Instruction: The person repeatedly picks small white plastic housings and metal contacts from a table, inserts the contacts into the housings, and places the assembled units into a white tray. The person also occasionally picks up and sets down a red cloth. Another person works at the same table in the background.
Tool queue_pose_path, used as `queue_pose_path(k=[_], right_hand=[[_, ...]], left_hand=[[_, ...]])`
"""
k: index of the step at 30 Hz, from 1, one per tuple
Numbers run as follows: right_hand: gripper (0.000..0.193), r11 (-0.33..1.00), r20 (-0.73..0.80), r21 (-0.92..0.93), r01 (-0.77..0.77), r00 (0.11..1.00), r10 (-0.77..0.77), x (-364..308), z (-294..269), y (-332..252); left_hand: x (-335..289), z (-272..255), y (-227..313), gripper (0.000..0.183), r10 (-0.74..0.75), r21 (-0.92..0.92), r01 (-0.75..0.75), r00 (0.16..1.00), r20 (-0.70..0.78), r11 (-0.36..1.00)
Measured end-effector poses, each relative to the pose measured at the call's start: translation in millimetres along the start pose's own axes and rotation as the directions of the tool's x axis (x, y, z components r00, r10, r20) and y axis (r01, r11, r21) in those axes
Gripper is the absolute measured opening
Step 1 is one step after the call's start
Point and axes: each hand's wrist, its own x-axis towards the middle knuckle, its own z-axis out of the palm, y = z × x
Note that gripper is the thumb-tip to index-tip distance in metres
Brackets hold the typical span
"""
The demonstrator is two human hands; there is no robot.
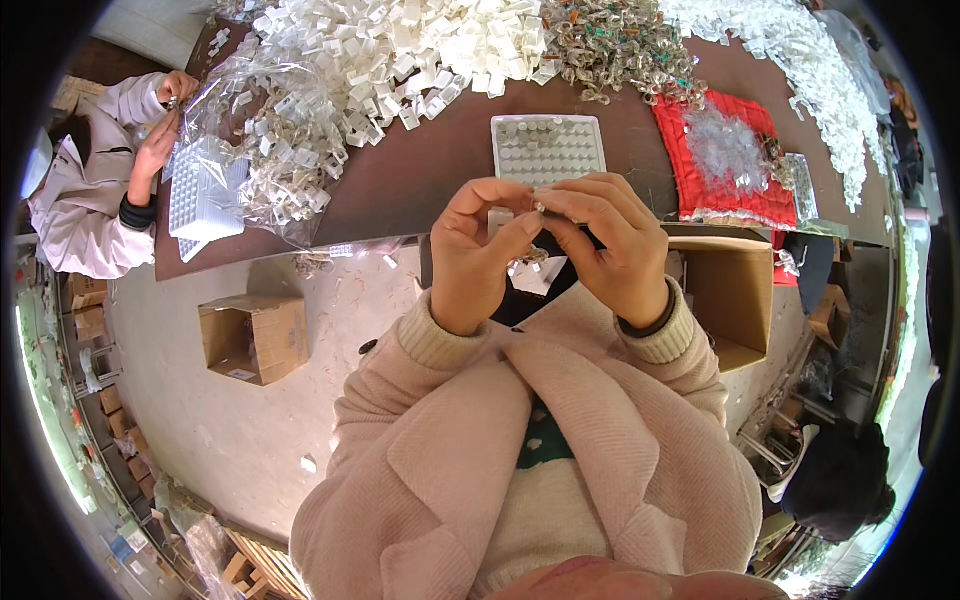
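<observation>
My left hand (468,250) and my right hand (612,235) are raised in front of my chest at the table's near edge, with their fingertips almost meeting. Pinched between them is a tiny shiny piece (540,206), too small to name. A small white plastic piece (499,220) sits inside the curl of my left hand, behind the thumb. My right thumb and forefinger close on the shiny piece from the other side. Just beyond my fingers lies a white tray (550,172) with rows of pockets, its far rows holding small pieces.
Heaps of white plastic pieces (420,50) and small clear-and-metal parts (605,50) cover the far table (400,185). A red quilted pad (677,150) carries clear bits at right. Left, a co-worker (95,200) handles something near stacked trays (205,200). Cardboard boxes (280,335) stand below.
</observation>
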Motion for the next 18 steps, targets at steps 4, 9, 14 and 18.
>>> queue_pose_path(k=[4, 9, 14, 18], right_hand=[[0.032, 1.0, -0.007, 0.017, 0.02, 1.0, -0.02, -2, 3, 4], [0.036, 1.0, -0.055, -0.001, -0.014, 0.998, 0.014, -9, 14, 1], [0.039, 0.993, 0.072, -0.121, 0.014, 0.997, -0.005, -10, 11, 1], [0.033, 0.994, 0.025, -0.113, 0.014, 1.0, -0.011, -10, 14, 6]], left_hand=[[-4, 0, -3, 0.014, 0.011, 0.004, -0.01, 0.999, -0.044, 1.0], [-5, -3, -3, 0.01, -0.083, -0.165, 0.07, 0.994, -0.072, 0.984], [-4, -6, -4, 0.008, -0.124, -0.181, 0.101, 0.985, -0.118, 0.978], [-1, -6, -4, 0.008, -0.136, -0.097, 0.122, 0.979, -0.149, 0.988]])
